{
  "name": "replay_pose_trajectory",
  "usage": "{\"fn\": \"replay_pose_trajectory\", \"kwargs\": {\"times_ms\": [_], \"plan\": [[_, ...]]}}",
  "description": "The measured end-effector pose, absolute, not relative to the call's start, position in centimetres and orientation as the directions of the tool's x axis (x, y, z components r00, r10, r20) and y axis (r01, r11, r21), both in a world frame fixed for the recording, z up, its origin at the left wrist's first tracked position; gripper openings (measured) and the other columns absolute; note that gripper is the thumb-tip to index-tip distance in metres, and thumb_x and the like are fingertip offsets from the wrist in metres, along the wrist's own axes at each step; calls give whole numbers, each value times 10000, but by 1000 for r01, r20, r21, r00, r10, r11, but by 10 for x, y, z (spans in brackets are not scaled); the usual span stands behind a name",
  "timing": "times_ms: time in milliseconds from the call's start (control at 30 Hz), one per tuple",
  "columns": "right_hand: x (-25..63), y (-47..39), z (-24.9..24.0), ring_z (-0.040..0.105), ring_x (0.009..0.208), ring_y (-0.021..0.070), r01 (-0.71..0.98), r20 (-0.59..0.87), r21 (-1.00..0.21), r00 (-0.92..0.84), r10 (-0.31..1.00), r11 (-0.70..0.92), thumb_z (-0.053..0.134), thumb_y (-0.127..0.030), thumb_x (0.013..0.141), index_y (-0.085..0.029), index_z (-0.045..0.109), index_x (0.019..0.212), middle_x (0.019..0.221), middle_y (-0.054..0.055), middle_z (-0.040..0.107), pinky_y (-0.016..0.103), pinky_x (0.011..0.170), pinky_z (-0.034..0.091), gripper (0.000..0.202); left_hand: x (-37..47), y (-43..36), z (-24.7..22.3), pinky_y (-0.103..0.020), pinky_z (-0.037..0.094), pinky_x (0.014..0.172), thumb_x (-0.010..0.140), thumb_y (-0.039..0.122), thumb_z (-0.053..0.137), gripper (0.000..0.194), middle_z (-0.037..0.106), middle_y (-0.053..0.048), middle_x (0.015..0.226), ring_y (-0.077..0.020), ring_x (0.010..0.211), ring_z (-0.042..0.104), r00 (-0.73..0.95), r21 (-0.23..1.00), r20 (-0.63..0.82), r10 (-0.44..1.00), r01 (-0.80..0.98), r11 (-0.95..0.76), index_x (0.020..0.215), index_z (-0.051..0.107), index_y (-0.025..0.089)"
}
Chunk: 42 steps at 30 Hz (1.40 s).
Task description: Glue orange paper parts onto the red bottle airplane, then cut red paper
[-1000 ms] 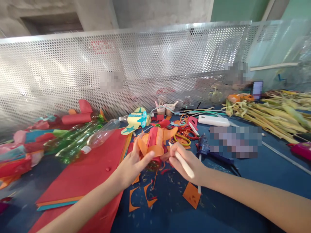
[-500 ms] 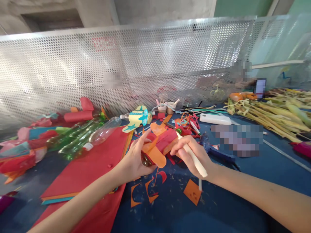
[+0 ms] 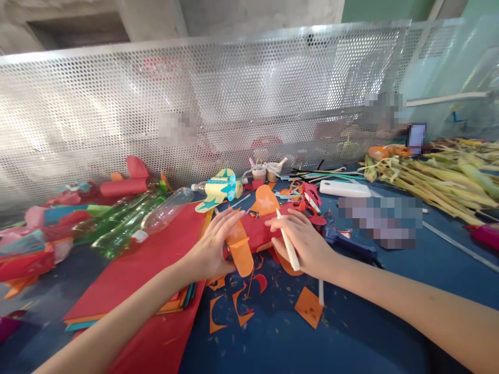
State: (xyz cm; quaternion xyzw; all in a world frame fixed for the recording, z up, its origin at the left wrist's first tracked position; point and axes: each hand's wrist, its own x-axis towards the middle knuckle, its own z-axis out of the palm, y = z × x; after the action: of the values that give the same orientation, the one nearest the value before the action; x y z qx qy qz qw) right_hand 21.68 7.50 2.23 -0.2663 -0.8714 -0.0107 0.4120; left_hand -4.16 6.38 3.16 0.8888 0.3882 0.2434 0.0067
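In the head view, my left hand [image 3: 210, 246] is wrapped round the tail end of a red paper-covered bottle model [image 3: 253, 231]. This model has orange paper pieces like wings and fins, and a pale star shows on the far wing [image 3: 266, 201]. My right hand [image 3: 306, 241] grips a white pen [image 3: 288, 241] with its tip pointing away from me, at the model's red body. The right fingers rest at or very near the model; exact contact cannot be made out. Orange paper offcuts [image 3: 242, 309] lie on the blue table just below.
Red paper sheets [image 3: 128, 280] lie left, with plastic bottles [image 3: 125, 228] behind them. A yellow-and-blue bottle plane [image 3: 222, 189] stands beyond my hands. To the right are a blue glue gun [image 3: 351, 245], a white device [image 3: 345, 189] and dried husks [image 3: 440, 182]. A perforated metal screen [image 3: 234, 93] closes the back.
The model has turned and levelled out, its far wing moving right. My right hand has shifted left onto the model, and the pen stands more steeply. My left fingers have come over the tail end.
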Motion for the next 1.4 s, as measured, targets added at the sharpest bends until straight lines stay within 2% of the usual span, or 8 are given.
{"fn": "replay_pose_trajectory", "kwargs": {"times_ms": [100,200,333,467,733,867,1200,1400], "plan": [[216,74,19,658,1022,237,473,709,-153,-559,430,867,498,-147,884,-226,467,1028,1041,79,716,556,1049,362,168,-50,64,25,-629,319,1067,660,224,728,992,308,-164,1480,-390,1367,308,436,231,476,764,776,-587,1469,158,287],[215,75,17,634,1106,256,471,690,-147,-582,431,870,503,-139,878,-227,477,1039,1090,97,709,593,1071,337,185,-51,60,24,-597,379,1036,684,264,689,897,442,-155,1355,-347,1277,445,255,401,453,854,797,-451,1442,212,255],[216,77,16,611,1160,260,469,679,-147,-592,433,871,502,-124,877,-236,480,1056,1160,113,688,603,1087,326,212,-46,59,23,-503,442,1011,697,306,670,883,562,-129,1214,-280,1162,575,200,659,333,922,649,-379,1430,187,215],[218,78,19,590,1192,271,478,681,-167,-576,452,862,510,-143,886,-230,468,1036,1239,148,645,582,1071,351,178,-39,60,16,-460,474,988,696,285,667,849,564,-133,1216,-256,1134,601,178,763,330,927,528,-373,1405,204,219],[221,47,32,654,689,184,169,726,-389,-549,414,906,327,-295,961,-233,507,1083,657,-21,626,501,933,439,225,-26,44,7,-440,507,950,756,334,685,798,567,-118,1225,-250,1128,590,261,690,397,880,547,-474,1409,238,235],[213,29,31,583,611,154,211,673,-506,-511,536,836,421,-201,879,-233,453,995,757,17,580,312,589,505,124,-28,43,4,-439,507,955,768,330,680,756,554,-113,1258,-247,1127,587,261,668,387,884,582,-464,1399,270,253],[210,30,32,654,866,171,235,512,-609,-614,601,758,482,-175,901,-232,512,1102,984,55,669,298,747,533,212,-27,36,14,-480,454,1028,851,382,582,622,476,-127,1368,-274,1229,517,318,594,337,886,658,-462,1402,319,261],[210,28,29,619,711,146,250,496,-642,-586,641,725,504,-153,867,-238,467,924,779,-5,609,289,675,517,108,-28,37,12,-454,476,1019,862,370,570,667,446,-123,1435,-269,1231,533,328,620,346,879,624,-477,1445,263,267]]}}
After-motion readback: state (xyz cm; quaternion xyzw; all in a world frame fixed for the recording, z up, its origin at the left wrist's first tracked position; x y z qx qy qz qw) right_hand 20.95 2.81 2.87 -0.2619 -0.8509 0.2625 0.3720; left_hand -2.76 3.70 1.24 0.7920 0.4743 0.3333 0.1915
